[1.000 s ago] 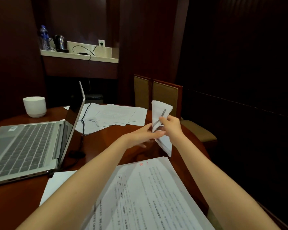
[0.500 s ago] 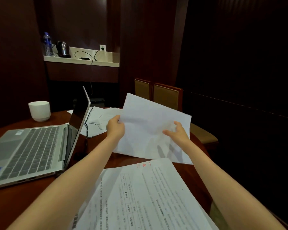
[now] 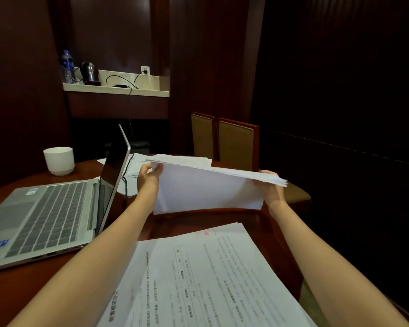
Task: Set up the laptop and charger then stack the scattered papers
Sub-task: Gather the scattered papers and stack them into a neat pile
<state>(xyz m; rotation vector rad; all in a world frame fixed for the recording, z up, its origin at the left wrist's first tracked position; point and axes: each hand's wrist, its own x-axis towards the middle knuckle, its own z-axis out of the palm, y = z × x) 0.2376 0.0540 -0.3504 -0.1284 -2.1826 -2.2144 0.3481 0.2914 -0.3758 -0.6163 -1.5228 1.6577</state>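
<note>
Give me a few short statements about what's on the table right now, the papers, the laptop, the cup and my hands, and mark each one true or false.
1. The left hand and the right hand hold a bundle of papers above the table. True.
2. The white cup stands on the table beyond the laptop. True.
3. The laptop is closed. False: its lid stands open and the keys show.
4. A printed sheet with a red star lies on the table near the person. True.
5. The right hand rests on the laptop's keys. False: its grip is on the right end of the bundle of papers.
</note>
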